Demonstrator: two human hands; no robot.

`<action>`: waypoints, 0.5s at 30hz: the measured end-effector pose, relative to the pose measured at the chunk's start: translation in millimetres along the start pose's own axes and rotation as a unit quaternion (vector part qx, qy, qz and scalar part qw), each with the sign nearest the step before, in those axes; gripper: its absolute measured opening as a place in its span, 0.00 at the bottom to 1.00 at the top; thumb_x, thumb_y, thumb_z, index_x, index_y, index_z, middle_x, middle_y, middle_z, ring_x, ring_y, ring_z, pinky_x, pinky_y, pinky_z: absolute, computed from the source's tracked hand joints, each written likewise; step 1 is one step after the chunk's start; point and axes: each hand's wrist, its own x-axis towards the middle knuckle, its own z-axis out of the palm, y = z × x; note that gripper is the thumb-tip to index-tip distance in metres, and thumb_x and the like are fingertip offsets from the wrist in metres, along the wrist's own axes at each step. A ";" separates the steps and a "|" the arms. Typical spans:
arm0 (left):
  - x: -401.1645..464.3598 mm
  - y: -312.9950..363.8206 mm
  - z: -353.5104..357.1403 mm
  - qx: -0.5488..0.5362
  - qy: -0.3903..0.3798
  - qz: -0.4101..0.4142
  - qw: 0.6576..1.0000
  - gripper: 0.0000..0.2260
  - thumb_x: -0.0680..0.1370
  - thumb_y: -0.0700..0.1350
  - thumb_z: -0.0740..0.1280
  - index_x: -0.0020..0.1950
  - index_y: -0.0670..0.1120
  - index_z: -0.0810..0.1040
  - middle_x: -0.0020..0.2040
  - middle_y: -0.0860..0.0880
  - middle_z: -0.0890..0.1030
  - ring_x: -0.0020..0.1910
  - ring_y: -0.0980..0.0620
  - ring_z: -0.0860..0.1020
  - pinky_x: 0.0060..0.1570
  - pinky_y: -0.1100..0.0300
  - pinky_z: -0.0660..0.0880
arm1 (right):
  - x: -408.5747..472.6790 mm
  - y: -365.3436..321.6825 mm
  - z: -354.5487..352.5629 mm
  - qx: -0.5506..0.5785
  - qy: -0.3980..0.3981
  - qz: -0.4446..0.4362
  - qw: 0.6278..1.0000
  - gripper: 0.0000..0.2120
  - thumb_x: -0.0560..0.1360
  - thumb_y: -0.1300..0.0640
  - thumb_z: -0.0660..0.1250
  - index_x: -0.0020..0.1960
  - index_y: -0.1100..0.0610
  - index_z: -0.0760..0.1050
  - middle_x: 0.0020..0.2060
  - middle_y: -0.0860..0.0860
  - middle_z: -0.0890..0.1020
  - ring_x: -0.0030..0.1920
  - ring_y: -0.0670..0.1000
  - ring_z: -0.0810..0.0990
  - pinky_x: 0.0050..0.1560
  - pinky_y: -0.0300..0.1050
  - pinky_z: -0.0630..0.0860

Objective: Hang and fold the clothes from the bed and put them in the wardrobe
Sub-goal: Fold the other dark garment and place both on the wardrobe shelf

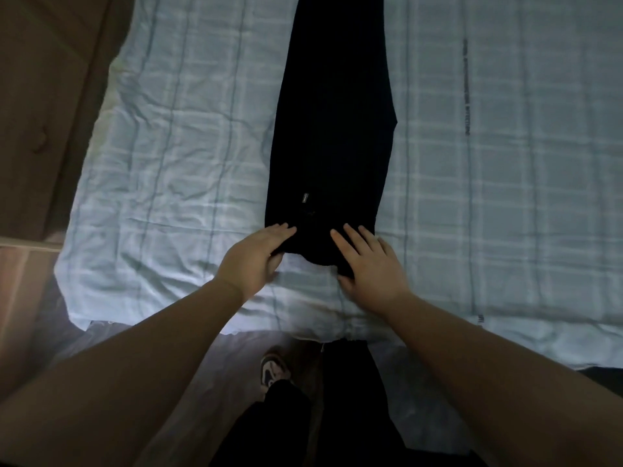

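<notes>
A pair of black trousers [333,129] lies stretched lengthwise on the bed, legs together and running away from me, with a small label near the near end. My left hand [259,254] grips the near left corner of the trousers, thumb under the cloth and fingers on top. At the near right corner my right hand [367,261] holds the edge the same way, fingers spread over the fabric.
The bed carries a pale blue checked cover [175,170], wrinkled on the left side. A brown wooden cabinet [50,96] stands to the left of the bed. My shoe [273,367] and dark trouser leg show on the floor at the bed's near edge.
</notes>
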 end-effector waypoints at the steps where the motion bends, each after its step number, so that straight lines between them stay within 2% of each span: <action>1: -1.3 4.6 -5.6 -0.013 0.006 -0.006 1.000 0.24 0.79 0.36 0.66 0.74 0.51 0.71 0.72 0.51 0.73 0.71 0.54 0.70 0.67 0.75 0.57 | -2.2 -3.3 -3.2 0.010 0.004 0.007 1.000 0.38 0.77 0.42 0.63 0.81 0.45 0.48 0.79 0.51 0.59 0.78 0.56 0.57 0.74 0.57 0.62; 3: -3.8 15.7 -18.1 -0.033 0.012 -0.009 0.999 0.23 0.79 0.38 0.66 0.73 0.52 0.72 0.70 0.52 0.75 0.67 0.56 0.73 0.62 0.80 0.58 | -8.5 -11.2 -10.9 0.037 0.021 0.023 0.999 0.39 0.76 0.46 0.66 0.81 0.48 0.50 0.78 0.52 0.61 0.77 0.56 0.59 0.73 0.55 0.65; 6: -18.0 36.8 -37.4 -0.042 0.005 0.012 0.999 0.22 0.79 0.39 0.68 0.72 0.50 0.73 0.66 0.50 0.79 0.61 0.57 0.76 0.58 0.81 0.61 | -27.1 -30.9 -24.4 0.106 0.066 0.060 0.990 0.37 0.74 0.53 0.68 0.80 0.51 0.56 0.76 0.54 0.66 0.74 0.57 0.64 0.71 0.54 0.68; 8: -35.9 46.8 -50.8 -0.021 -0.016 0.045 0.999 0.22 0.79 0.41 0.69 0.72 0.49 0.73 0.63 0.49 0.81 0.59 0.54 0.78 0.58 0.76 0.65 | -46.0 -46.6 -34.2 0.154 0.100 0.079 0.980 0.36 0.71 0.57 0.70 0.77 0.53 0.63 0.73 0.55 0.70 0.72 0.57 0.67 0.67 0.54 0.72; 11: -68.3 55.0 -75.6 0.015 -0.071 0.097 0.993 0.23 0.79 0.41 0.69 0.73 0.49 0.72 0.67 0.47 0.78 0.65 0.49 0.76 0.65 0.60 0.71 | -79.2 -64.2 -52.7 0.166 0.129 0.049 0.976 0.31 0.68 0.64 0.72 0.71 0.55 0.74 0.65 0.57 0.78 0.65 0.60 0.74 0.62 0.57 0.76; 12: -78.4 56.9 -84.6 0.030 -0.081 0.110 0.990 0.23 0.79 0.41 0.69 0.74 0.48 0.72 0.69 0.46 0.76 0.66 0.48 0.75 0.65 0.58 0.71 | -89.9 -68.5 -60.6 0.159 0.125 0.035 0.979 0.30 0.67 0.65 0.73 0.69 0.56 0.76 0.63 0.57 0.79 0.62 0.61 0.76 0.62 0.57 0.77; 15: -108.3 67.3 -108.8 0.052 -0.103 0.128 0.985 0.24 0.78 0.42 0.71 0.73 0.47 0.72 0.69 0.46 0.77 0.65 0.47 0.77 0.63 0.62 0.68 | -119.9 -86.5 -88.9 0.142 0.089 0.005 0.986 0.29 0.68 0.66 0.72 0.69 0.55 0.76 0.62 0.57 0.81 0.60 0.61 0.78 0.61 0.54 0.77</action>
